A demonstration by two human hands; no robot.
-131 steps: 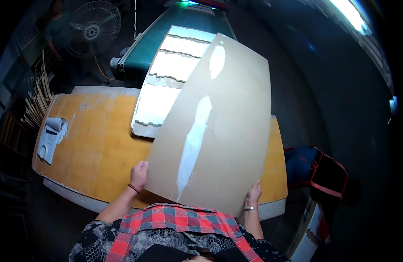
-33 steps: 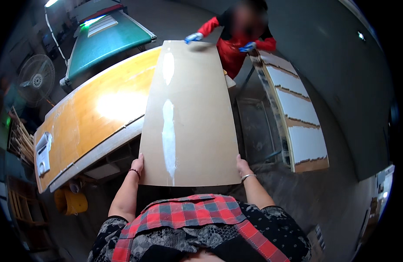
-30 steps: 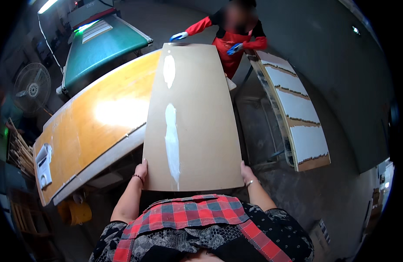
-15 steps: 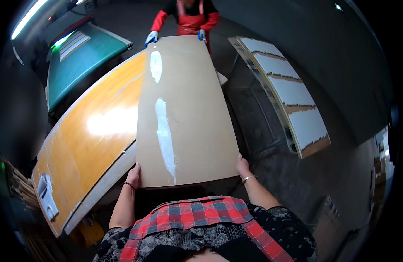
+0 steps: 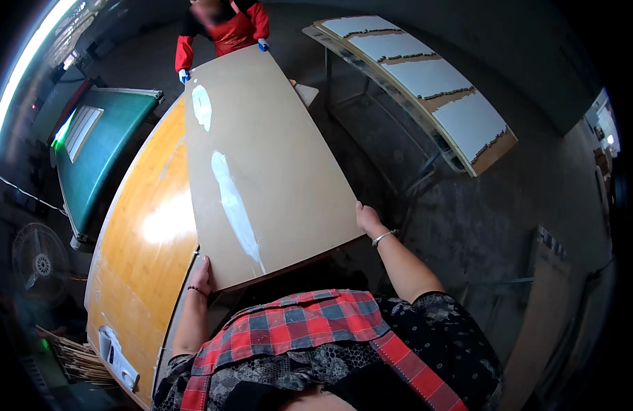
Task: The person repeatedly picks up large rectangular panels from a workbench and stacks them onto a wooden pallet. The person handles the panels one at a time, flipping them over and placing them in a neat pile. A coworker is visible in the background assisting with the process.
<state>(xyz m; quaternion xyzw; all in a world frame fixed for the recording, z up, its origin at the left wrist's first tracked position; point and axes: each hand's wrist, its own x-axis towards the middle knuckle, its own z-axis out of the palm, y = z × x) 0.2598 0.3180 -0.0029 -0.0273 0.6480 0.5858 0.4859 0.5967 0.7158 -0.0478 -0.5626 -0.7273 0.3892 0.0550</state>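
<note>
A large tan board (image 5: 275,151) stretches away from me, marked with two long white smears along its left part. Its near left corner is gripped by my left hand (image 5: 201,275), fingers closed round the edge and partly hidden beneath. On the near right corner my right hand (image 5: 368,218) is closed the same way. At the far end a co-worker in a red apron (image 5: 236,33) holds the same board with two gloved hands (image 5: 184,76). The board's left side overlaps a glossy yellow-orange tabletop (image 5: 135,274); whether it touches is unclear.
To the right, a metal-legged table bears a brown panel with several white sheets (image 5: 426,77). A green-topped table (image 5: 111,140) stands at the far left, near a round fan (image 5: 42,264). Thin wooden strips (image 5: 77,356) lie at lower left; a white paper-like item (image 5: 118,359) rests on the yellow tabletop.
The view has swung round, so the board now slants more to the upper left. The co-worker appears further left. Both my hands keep their hold on the board's corners.
</note>
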